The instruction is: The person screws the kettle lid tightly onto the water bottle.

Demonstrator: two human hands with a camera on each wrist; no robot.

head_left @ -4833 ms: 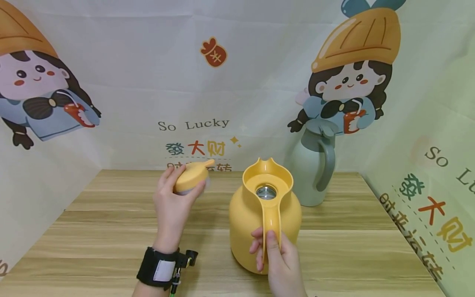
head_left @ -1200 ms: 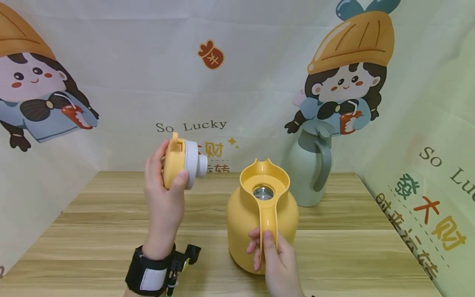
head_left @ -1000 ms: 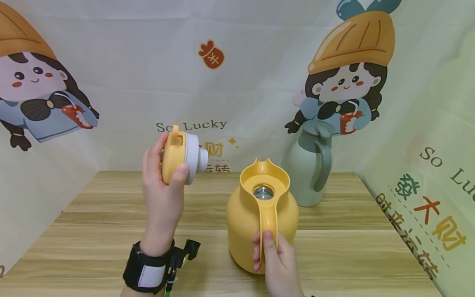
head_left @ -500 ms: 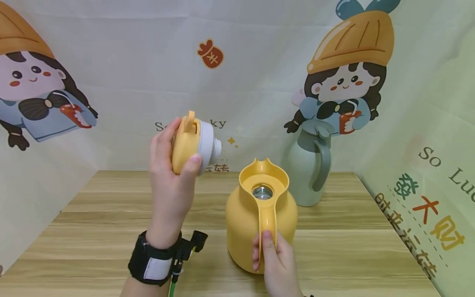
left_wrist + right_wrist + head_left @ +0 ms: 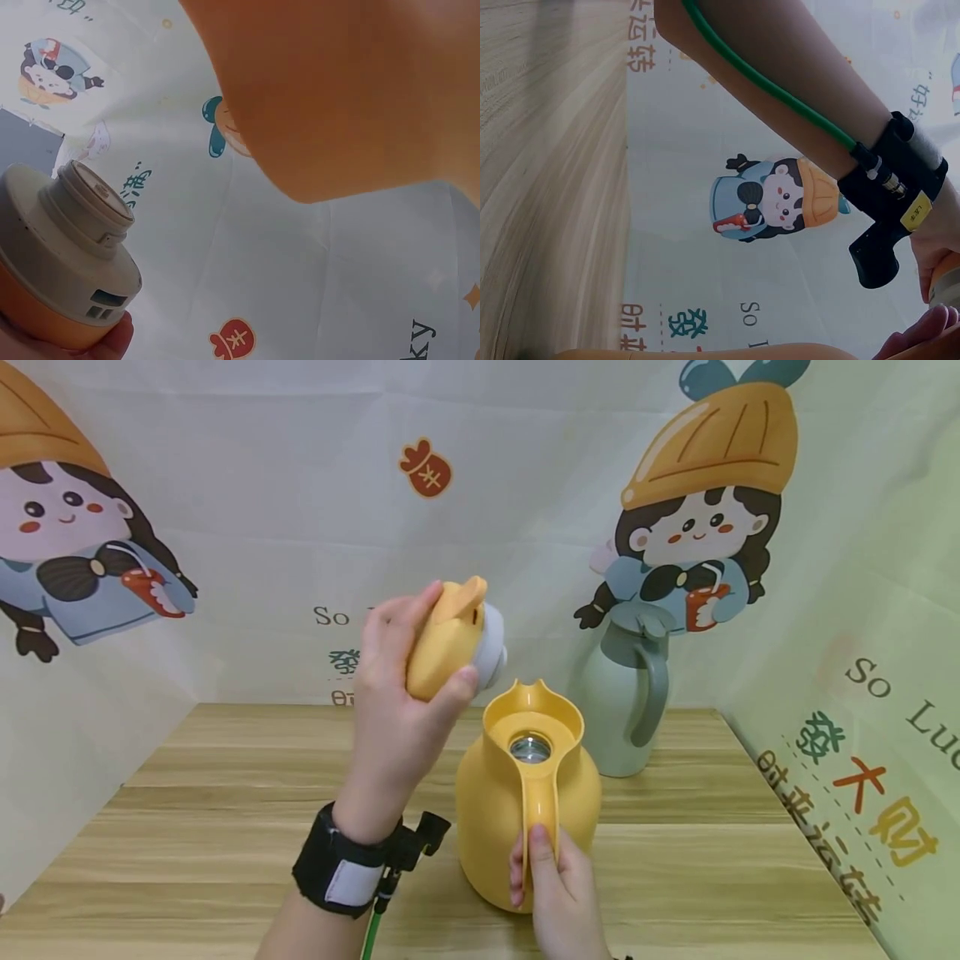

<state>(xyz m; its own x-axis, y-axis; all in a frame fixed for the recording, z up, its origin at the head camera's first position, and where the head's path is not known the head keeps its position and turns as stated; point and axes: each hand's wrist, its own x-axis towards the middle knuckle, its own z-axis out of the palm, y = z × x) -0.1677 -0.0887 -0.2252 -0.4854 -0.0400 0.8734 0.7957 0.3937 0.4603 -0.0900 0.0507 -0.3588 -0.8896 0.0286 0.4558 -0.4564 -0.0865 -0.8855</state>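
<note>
My left hand grips a yellow jug lid in the air, up and to the left of the jug's mouth. The lid is tilted, its white stopper side turned right and away. In the left wrist view the lid's pale threaded stopper shows, with slots in its side. Upright on the table stands a round yellow thermos jug, its top uncovered and a shiny inner opening visible. My right hand holds the jug's handle, thumb on top and fingers curled round it. Lid and jug are apart.
A pale green thermos jug with a grey-green handle stands behind the yellow jug, to the right. The wood-grain table ends at a cartoon-printed backdrop. A green cable runs from the left wrist strap.
Over the last second my left hand has carried the lid up and right, nearer the jug, and the lid's stopper side has turned further away from view. My right hand stays on the handle.
</note>
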